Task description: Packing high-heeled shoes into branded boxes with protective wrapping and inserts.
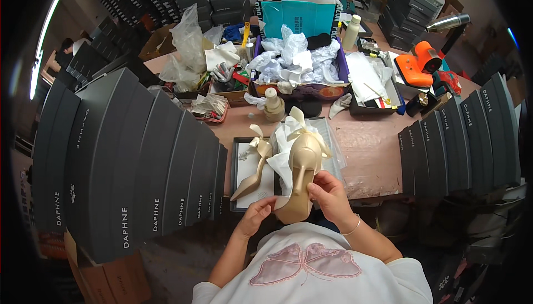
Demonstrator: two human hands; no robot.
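Observation:
In front of my chest a beige high-heeled shoe [304, 162] with a satin bow is tilted so its sole and heel face me. My right hand [331, 197] grips it at the right edge of the sole, thumb on the sole. On the other side my left hand [258, 215] is closed, its fingertips pinching a small whitish flap [281, 202] beside the sole; whether that is paper or part of the shoe I cannot tell. A matching shoe [256, 171] lies on its side in an open shoebox [234, 157], next to white tissue paper [282, 147].
Dark shoeboxes stand in rows at left [111, 154] and right [444, 143]. Behind the open box are a squat bottle [273, 104], a purple box [302, 92] of crumpled tissue, a tray [377, 111] with papers and an orange device [419, 65]. The pink tabletop [371, 160] shows at right.

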